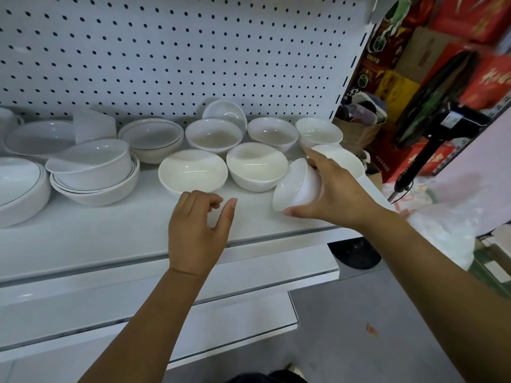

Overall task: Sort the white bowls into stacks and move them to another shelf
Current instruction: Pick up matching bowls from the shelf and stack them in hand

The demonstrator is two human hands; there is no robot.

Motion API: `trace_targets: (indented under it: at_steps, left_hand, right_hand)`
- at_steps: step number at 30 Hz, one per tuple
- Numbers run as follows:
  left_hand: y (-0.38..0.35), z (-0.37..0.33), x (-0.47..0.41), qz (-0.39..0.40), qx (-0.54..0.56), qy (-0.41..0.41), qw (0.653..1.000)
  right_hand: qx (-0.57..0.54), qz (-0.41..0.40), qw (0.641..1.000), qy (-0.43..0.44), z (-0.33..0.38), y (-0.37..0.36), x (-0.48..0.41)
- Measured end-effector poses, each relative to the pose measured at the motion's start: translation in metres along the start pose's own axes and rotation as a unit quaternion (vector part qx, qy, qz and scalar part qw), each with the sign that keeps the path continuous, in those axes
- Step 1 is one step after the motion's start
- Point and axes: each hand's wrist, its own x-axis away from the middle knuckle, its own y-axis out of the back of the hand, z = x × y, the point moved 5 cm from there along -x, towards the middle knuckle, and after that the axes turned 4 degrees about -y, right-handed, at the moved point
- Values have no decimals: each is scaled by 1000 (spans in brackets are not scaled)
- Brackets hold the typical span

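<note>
While the tilted bowl [290, 186] is gripped by the right hand [334, 189], fingers curled round its outside and its mouth turned to the left, the left hand [197, 230] is held empty and loosely curled above the shelf [110, 239], just before the nearest upright bowl [192, 170]. Stacking is judged to be the step in hand: the held bowl is best levelled first, then lowered gently into a like-sized neighbour [257, 164], which could be steadied by the free hand, since glazed rims are likely to slip and chip. More loose white bowls are spread across the smooth white shelf, one being leant against the pegboard [166, 51]; black-rimmed bowls [94, 175] are stacked at the left. Lower shelves [249, 266] are stepped out beneath. A black fan [434, 98] and red boxes [486, 81] are seen at the right.
</note>
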Motion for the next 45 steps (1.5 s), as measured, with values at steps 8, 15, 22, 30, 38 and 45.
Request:
trace_targets:
  at_steps: [8,15,22,30,38,45]
  left_hand:
    - [-4,0,4,108,85,32,990]
    - [-11,3,6,204,93,34,974]
    - [-11,-5,3,236,85,37,967]
    - [-8,-15,2,245,107,34,963]
    - [-1,-14,10,169,170,141,961]
    - [8,-14,17,81,175,174,966]
  right_hand:
    - [-254,-14,966,-46,-7,-22,41]
    - [-378,4,924,-57,-15,-57,50]
    - [-347,42,936,-48,-9,-66,46]
    - [-326,46,943,-42,-12,-66,39]
    - [-270,112,955,42,2,-35,17]
    - [-277,12,957,84,13,-10,-64]
